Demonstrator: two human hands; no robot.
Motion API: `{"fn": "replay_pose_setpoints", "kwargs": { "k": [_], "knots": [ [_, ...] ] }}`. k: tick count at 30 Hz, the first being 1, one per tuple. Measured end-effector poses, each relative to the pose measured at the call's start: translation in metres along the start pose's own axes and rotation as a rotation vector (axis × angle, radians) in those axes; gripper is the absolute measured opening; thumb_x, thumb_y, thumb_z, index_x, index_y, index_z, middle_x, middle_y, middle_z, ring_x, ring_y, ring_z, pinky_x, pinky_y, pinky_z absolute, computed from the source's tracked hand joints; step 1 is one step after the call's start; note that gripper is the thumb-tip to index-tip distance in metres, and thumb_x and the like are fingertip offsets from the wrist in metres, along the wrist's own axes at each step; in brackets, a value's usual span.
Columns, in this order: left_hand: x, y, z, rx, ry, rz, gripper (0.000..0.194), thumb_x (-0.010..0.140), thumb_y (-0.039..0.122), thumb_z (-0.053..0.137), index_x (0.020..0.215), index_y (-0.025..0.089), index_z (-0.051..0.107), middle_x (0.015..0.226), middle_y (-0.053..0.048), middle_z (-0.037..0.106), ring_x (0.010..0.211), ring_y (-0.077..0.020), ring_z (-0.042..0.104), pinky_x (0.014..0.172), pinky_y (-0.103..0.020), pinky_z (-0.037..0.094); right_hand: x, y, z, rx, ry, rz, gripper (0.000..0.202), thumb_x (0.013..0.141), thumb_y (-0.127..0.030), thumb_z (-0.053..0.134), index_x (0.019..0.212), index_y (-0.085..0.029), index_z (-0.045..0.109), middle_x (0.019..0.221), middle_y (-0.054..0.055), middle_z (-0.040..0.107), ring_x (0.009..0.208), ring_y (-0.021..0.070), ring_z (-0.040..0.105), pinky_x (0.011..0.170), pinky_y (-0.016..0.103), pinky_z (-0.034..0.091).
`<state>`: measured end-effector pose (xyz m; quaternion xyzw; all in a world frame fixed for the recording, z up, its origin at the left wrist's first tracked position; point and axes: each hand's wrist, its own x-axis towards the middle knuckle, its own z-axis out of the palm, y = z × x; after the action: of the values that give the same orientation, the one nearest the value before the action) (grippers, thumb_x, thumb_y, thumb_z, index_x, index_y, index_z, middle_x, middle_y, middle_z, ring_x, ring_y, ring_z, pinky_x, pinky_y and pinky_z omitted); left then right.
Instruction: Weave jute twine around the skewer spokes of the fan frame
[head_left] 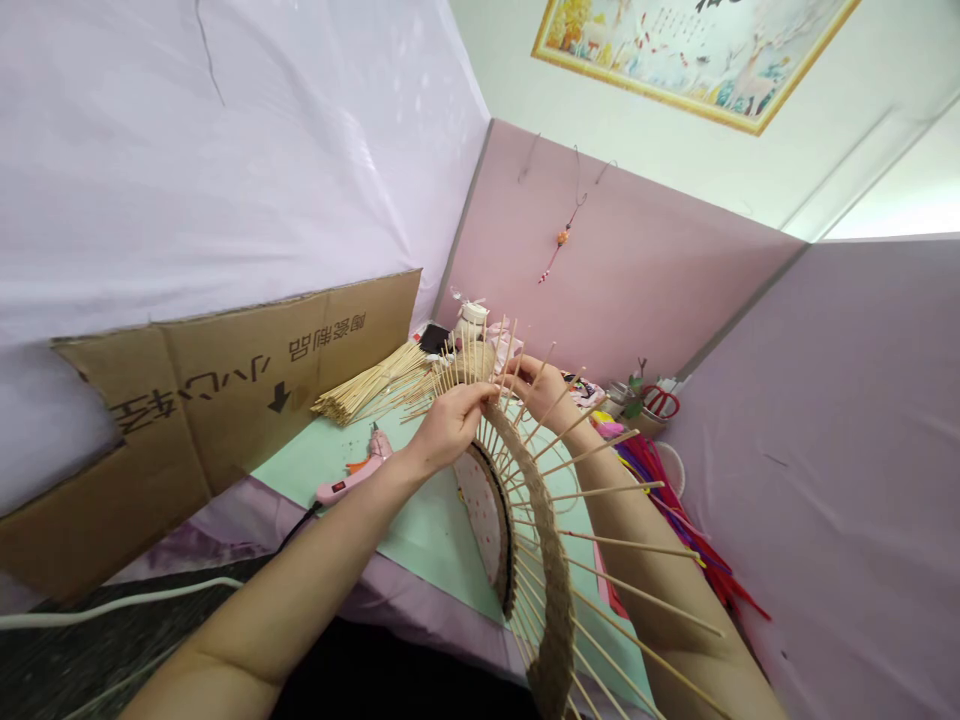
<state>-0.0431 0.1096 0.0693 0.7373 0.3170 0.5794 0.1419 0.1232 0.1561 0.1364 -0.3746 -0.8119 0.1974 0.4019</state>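
Observation:
A round frame of thin wooden sticks (607,490) stands tilted on edge, its sticks fanning out from a disc (480,510) with a pale, spotted face and a dark rim. A brown woven band (553,550), which looks like twine, runs in a curve between the sticks. My left hand (450,425) pinches the band's upper part between thumb and fingers. Just to its right, my right hand (541,388) has its fingers bent together among the sticks at the band's top; what lies between the fingertips is hidden.
A pink glue gun (356,475) lies left on the green tabletop (420,535), behind my left forearm. Beyond it rests a bundle of sticks (367,385) beside a cardboard sheet (210,410). Colourful pipe cleaners (675,500) and red-handled scissors (661,402) are at right.

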Motion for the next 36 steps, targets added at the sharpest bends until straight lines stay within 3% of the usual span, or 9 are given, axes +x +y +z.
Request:
{"fn": "replay_pose_setpoints", "kwargs": {
  "k": [6,9,13,17,21,25,31,36],
  "knots": [
    [0.001,0.004,-0.003,0.053,-0.025,-0.004,0.027,0.083,0.009,0.042,0.098,0.02,0.061,0.088,-0.003,0.066,0.083,-0.0181,0.061,0.077,-0.032,0.048,0.001,0.015,-0.025,0.016,-0.228,0.031,0.02,0.079,-0.036,0.064,0.088,-0.019,0.061,0.07,-0.001,0.057,0.062,0.0121,0.047,0.059,0.026,0.037],
    [0.0,0.005,-0.003,0.061,-0.02,-0.009,0.025,0.084,0.008,0.04,0.097,0.02,0.059,0.087,-0.003,0.065,0.082,-0.0178,0.06,0.077,-0.031,0.048,0.005,0.018,-0.044,-0.062,-0.259,0.032,0.022,0.079,-0.038,0.066,0.085,-0.018,0.064,0.069,-0.001,0.057,0.061,0.0118,0.045,0.059,0.027,0.036],
    [-0.001,0.005,-0.001,0.05,-0.014,-0.019,0.026,0.084,0.007,0.04,0.098,0.019,0.058,0.088,-0.004,0.065,0.084,-0.0187,0.06,0.078,-0.032,0.047,0.015,0.001,-0.053,-0.202,-0.112,-0.075,0.014,0.082,-0.031,0.062,0.077,-0.018,0.064,0.071,0.001,0.059,0.066,0.0139,0.048,0.066,0.029,0.038],
    [-0.002,0.005,0.001,0.052,-0.013,-0.004,0.026,0.086,0.009,0.039,0.102,0.018,0.058,0.091,-0.006,0.065,0.085,-0.0196,0.06,0.078,-0.033,0.048,0.026,-0.026,-0.044,-0.401,0.093,-0.373,0.015,0.09,-0.027,0.054,0.083,-0.02,0.066,0.082,0.005,0.061,0.079,0.0176,0.053,0.076,0.033,0.041],
    [-0.003,0.005,0.001,0.051,-0.001,0.022,0.025,0.089,0.011,0.038,0.102,0.017,0.058,0.093,-0.007,0.067,0.087,-0.0193,0.061,0.08,-0.033,0.049,0.036,-0.044,-0.036,-0.558,0.172,-0.59,0.02,0.095,-0.027,0.049,0.089,-0.022,0.067,0.088,0.006,0.064,0.088,0.0204,0.055,0.085,0.037,0.04],
    [-0.003,0.005,0.001,0.063,0.008,0.026,0.026,0.087,0.01,0.039,0.104,0.018,0.058,0.097,-0.006,0.068,0.09,-0.0186,0.062,0.082,-0.033,0.05,0.051,-0.049,-0.033,-0.55,0.248,-0.667,0.016,0.094,-0.03,0.053,0.087,-0.022,0.065,0.081,0.005,0.062,0.082,0.0199,0.055,0.082,0.037,0.042],
    [-0.004,0.003,0.001,0.084,0.018,0.038,0.025,0.087,0.01,0.04,0.102,0.018,0.059,0.093,-0.006,0.067,0.086,-0.018,0.062,0.08,-0.032,0.05,0.073,-0.034,-0.03,-0.456,0.185,-0.552,0.015,0.091,-0.024,0.054,0.083,-0.02,0.066,0.08,0.004,0.063,0.079,0.0178,0.056,0.076,0.031,0.043],
    [-0.008,0.004,0.002,0.065,0.045,0.081,0.028,0.084,0.004,0.04,0.1,0.018,0.058,0.104,-0.008,0.061,0.097,-0.018,0.059,0.087,-0.034,0.049,0.052,0.01,-0.029,-0.458,0.138,-0.287,0.017,0.086,-0.019,0.051,0.078,-0.018,0.067,0.081,0.006,0.066,0.078,0.0183,0.058,0.076,0.03,0.043]
  ]
}}
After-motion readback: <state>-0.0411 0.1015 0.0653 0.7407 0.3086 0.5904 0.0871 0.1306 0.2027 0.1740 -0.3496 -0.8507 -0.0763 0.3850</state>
